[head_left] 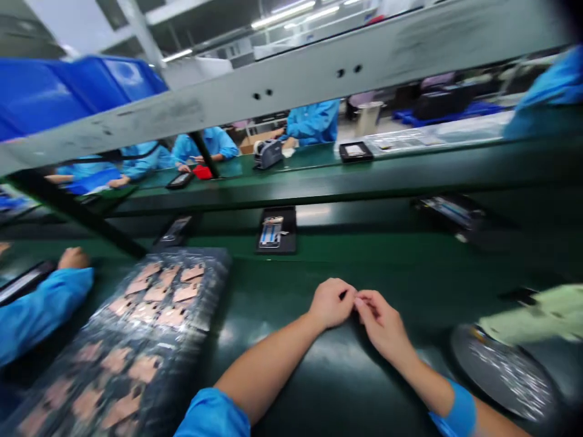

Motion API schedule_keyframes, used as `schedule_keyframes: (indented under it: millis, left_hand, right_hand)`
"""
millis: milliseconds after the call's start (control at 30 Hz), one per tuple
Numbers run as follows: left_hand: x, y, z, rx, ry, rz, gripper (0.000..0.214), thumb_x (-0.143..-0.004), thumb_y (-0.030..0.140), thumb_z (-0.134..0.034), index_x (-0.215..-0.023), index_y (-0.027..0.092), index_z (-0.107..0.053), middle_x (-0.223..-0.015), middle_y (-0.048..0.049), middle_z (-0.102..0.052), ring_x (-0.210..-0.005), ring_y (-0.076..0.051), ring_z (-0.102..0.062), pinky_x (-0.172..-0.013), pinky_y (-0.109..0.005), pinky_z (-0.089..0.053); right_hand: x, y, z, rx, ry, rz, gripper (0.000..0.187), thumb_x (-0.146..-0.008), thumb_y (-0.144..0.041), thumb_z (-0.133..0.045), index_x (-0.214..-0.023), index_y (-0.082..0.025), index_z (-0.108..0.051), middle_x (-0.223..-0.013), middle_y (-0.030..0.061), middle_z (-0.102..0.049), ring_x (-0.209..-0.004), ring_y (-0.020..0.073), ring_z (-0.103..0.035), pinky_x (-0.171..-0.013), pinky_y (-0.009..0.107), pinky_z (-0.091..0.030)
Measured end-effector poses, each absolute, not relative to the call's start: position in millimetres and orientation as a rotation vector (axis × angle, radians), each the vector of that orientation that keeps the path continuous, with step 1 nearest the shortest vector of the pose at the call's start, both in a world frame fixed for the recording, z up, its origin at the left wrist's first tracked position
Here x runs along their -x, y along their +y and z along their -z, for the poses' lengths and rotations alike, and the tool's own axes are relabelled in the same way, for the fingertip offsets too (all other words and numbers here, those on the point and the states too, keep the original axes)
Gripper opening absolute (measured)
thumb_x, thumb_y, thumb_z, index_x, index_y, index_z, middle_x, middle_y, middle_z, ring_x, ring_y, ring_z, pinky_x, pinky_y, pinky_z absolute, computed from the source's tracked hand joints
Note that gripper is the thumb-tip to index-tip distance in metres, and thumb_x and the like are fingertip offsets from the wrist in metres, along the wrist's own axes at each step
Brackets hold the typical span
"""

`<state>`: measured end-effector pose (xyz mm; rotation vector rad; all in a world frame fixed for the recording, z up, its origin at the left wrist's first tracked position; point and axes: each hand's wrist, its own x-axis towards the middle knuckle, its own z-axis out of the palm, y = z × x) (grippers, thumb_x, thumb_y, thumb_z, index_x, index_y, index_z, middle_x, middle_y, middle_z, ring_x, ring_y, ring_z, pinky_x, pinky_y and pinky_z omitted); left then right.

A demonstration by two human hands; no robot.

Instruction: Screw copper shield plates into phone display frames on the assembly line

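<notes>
My left hand (pixel 333 302) and my right hand (pixel 380 325) meet fingertip to fingertip above the dark green bench (pixel 268 297). Both hands are closed in a pinch, thumbs against fingers. Whatever sits between the fingertips is hidden or too small to name. Beyond them lies a black tray (pixel 288 243) with a phone-like part with blue strips (pixel 271 232) in it. Left of my forearm is a clear plastic tray (pixel 214 267) with rows of flat copper-coloured parts (pixel 157 294).
A dark round dish (pixel 464 352) of small shiny pieces stands at right beside a pale green tool (pixel 528 318). A co-worker's blue sleeve (pixel 50 306) reaches in at left. Overhead runs a grey beam (pixel 300 76). A tape dispenser (pixel 268 153) sits on the far shelf.
</notes>
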<state>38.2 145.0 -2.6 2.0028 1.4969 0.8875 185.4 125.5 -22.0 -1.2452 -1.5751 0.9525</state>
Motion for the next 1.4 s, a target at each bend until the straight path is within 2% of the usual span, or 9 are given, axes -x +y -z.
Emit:
schedule_keyframes:
  millis: [333,833,1067,1200,1300,1400]
  left_hand:
    - [-37.8,142.6,11.9,-2.035,1.533,-0.825,0.016,-0.092,0.02,-0.06,-0.087,0.017,-0.075,-0.093,-0.0035,-0.078,-0.091,-0.016,-0.07,-0.09,-0.028,-0.053]
    - [-38.4,142.0,15.1,-2.05,1.539,-0.815,0.019,-0.094,0.023,-0.058,-0.09,0.019,-0.076,-0.096,-0.0033,-0.078,-0.095,-0.017,-0.07,-0.094,-0.029,-0.052]
    - [-33.4,143.0,7.5,-2.03,1.562,-0.849,0.015,-0.091,0.018,-0.062,-0.084,0.017,-0.076,-0.087,-0.004,-0.078,-0.087,-0.016,-0.07,-0.086,-0.026,-0.054]
    - [-29.6,139.0,0.8,-1.981,1.473,-0.911,0.021,-0.094,0.021,-0.056,-0.083,0.019,-0.074,-0.091,-0.0039,-0.077,-0.091,-0.017,-0.07,-0.088,-0.028,-0.053]
    - [-26.1,145.1,-1.6,-1.915,1.429,-0.967,0.027,-0.096,0.026,-0.049,-0.086,0.018,-0.073,-0.091,-0.006,-0.076,-0.089,-0.018,-0.07,-0.083,-0.031,-0.055]
    - [-20.1,158.0,1.4,-1.889,1.412,-0.979,0.032,-0.097,0.037,-0.048,-0.09,0.018,-0.073,-0.094,-0.0075,-0.075,-0.09,-0.019,-0.07,-0.084,-0.033,-0.057]
  right_hand:
    - [-191.6,124.9,31.9,1.369,-1.633,-0.927,0.044,-0.084,-0.064,-0.055,-0.095,-0.022,-0.064,-0.064,0.0024,-0.064,-0.056,0.0188,-0.063,-0.053,0.027,-0.052]
    - [-193.0,126.8,41.5,1.38,-1.605,-0.948,0.043,-0.081,-0.064,-0.057,-0.096,-0.024,-0.064,-0.066,0.0026,-0.064,-0.059,0.0202,-0.064,-0.055,0.028,-0.053]
    - [-186.1,129.4,39.1,1.3,-1.601,-0.947,0.038,-0.084,-0.059,-0.057,-0.094,-0.023,-0.064,-0.063,0.0021,-0.062,-0.055,0.0191,-0.062,-0.056,0.028,-0.052]
    - [-179.7,122.6,22.7,1.203,-1.663,-0.893,0.032,-0.093,-0.05,-0.049,-0.095,-0.021,-0.062,-0.08,0.0062,-0.07,-0.065,0.0182,-0.064,-0.06,0.027,-0.051]
    - [-173.6,124.5,14.6,1.165,-1.895,-0.8,0.024,-0.098,-0.028,-0.039,-0.09,-0.019,-0.059,-0.076,0.0051,-0.067,-0.067,0.0166,-0.062,-0.063,0.025,-0.046]
    - [-168.6,131.9,15.7,1.181,-2.02,-0.748,0.013,-0.09,-0.017,-0.051,-0.081,-0.019,-0.06,-0.076,0.0016,-0.067,-0.067,0.0143,-0.061,-0.063,0.023,-0.042]
